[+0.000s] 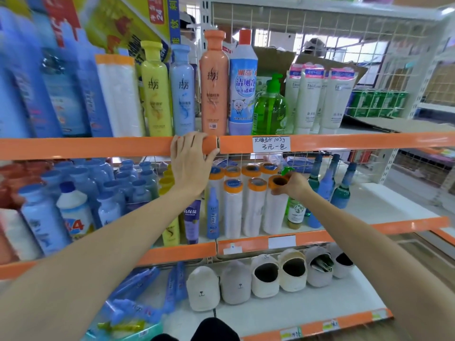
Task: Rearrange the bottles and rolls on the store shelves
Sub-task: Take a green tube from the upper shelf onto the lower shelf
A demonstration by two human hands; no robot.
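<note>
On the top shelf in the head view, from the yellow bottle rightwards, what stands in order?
yellow bottle → pale blue bottle → orange bottle → toilet cleaner bottle → green pump bottle → white tubes

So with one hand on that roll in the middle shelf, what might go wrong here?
The right hand grips the top of an orange-capped roll standing tight among other rolls; lifting it could tip its neighbours.

The green-capped bottle stands right beside that hand and might get knocked over.

The left hand holds the orange shelf edge just below the tall orange bottle; a jolt could wobble it.
</note>
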